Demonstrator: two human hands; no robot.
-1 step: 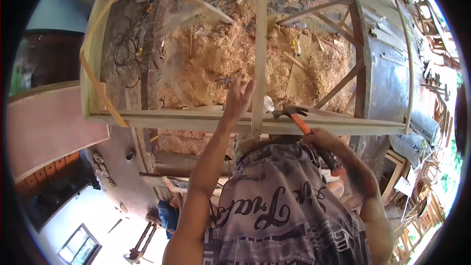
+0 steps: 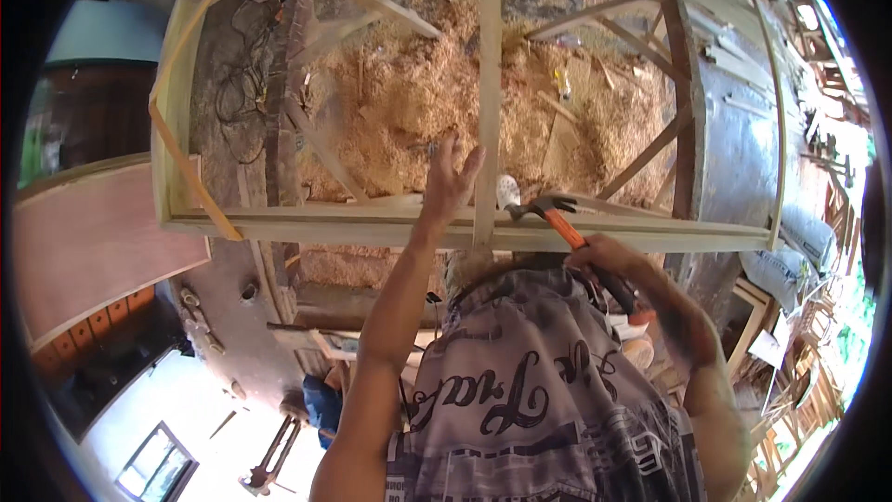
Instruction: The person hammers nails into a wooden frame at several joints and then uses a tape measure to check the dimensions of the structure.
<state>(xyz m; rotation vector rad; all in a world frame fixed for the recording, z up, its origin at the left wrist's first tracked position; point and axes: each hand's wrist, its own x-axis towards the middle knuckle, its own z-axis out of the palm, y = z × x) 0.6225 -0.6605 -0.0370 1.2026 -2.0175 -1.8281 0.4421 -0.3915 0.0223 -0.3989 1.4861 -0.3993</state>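
Note:
A long pale wooden frame spans the view before me, with an upright centre bar. My right hand is closed around the dark and orange handle of a claw hammer. The hammer's metal head is over the frame's near rail, just right of the centre bar. My left hand is raised beside that bar on its left, fingers apart and nothing visible in it. Whether it touches the bar I cannot tell. A white rounded thing, perhaps a shoe tip, shows beside the hammer head.
Wood shavings cover the floor under the frame, between dark trestles with diagonal braces. A coiled cable lies at left, near a reddish panel. Sacks and stacked timber stand at right.
The hammer head has shifted slightly up and left, and more of the white thing shows. My left hand stays beside the centre bar, its fingers slightly moved.

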